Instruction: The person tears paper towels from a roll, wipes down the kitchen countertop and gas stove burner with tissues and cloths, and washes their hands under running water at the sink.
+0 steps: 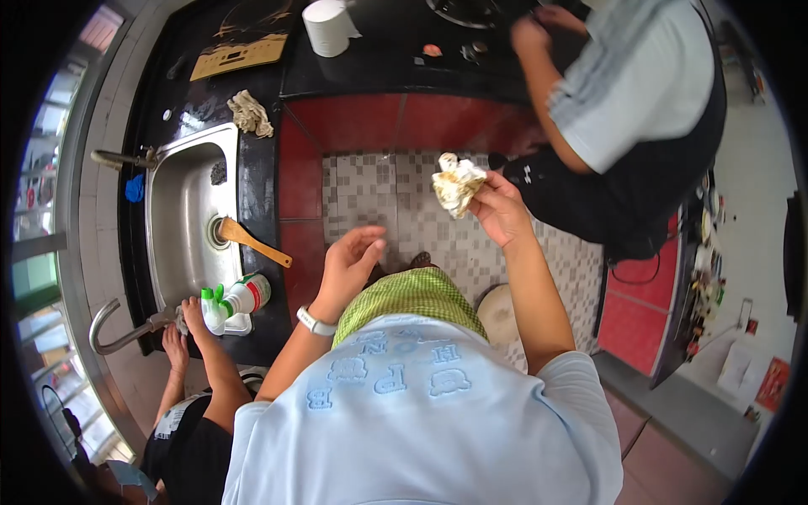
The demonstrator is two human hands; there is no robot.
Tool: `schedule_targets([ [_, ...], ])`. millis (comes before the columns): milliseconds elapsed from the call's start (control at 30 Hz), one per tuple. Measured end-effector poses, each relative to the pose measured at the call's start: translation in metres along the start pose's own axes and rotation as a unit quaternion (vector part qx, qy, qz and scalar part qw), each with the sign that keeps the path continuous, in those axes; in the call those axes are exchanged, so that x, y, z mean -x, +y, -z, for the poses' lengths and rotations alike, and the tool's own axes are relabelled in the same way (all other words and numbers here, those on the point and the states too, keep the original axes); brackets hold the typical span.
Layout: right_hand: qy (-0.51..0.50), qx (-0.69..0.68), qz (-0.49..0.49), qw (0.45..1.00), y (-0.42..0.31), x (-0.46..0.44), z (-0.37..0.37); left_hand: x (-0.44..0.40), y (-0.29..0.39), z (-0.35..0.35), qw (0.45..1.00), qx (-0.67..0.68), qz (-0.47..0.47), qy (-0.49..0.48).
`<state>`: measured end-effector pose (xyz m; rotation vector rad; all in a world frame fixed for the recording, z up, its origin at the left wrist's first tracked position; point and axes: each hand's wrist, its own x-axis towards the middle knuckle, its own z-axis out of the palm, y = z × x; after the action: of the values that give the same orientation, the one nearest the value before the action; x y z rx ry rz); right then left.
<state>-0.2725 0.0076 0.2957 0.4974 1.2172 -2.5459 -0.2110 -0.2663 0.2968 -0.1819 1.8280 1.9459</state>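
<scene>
My right hand (502,209) pinches a crumpled, stained paper towel (457,185) between thumb and fingers, out in front of my body over the tiled floor. The towel is white with yellow-brown smears. My left hand (352,259), with a white watch band (316,321) on its wrist, hangs in the air near the cabinet front. Its fingers are loosely bent, the thumb stands apart, and nothing is in it.
At left is a steel sink (189,219) with a wooden spatula (255,243) across its edge. Spray bottles (244,296) and a crumpled cloth (250,114) lie nearby. A paper roll (329,29) stands behind. Co-workers (644,101) are at right and lower left.
</scene>
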Motion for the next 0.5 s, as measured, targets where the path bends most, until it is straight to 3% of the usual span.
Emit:
schedule_targets([
  [167,-0.004,0.049,0.03,0.998,0.009,0.071,0.015,-0.011,0.029,-0.071,0.99,-0.091,-0.076,-0.082],
  [233,0.029,0.035,0.039,0.998,0.013,0.095,0.033,-0.01,0.036,-0.107,0.971,-0.12,-0.135,-0.159],
  [333,0.11,0.014,0.074,0.991,0.018,0.136,0.064,-0.006,0.022,-0.157,0.957,-0.136,-0.134,-0.22],
  [467,0.198,-0.001,0.086,0.976,0.016,0.196,0.107,-0.018,-0.001,-0.207,0.945,-0.05,-0.02,-0.323],
  [500,0.174,-0.006,0.102,0.979,0.025,0.223,0.109,-0.01,-0.003,-0.216,0.933,-0.042,0.007,-0.357],
])
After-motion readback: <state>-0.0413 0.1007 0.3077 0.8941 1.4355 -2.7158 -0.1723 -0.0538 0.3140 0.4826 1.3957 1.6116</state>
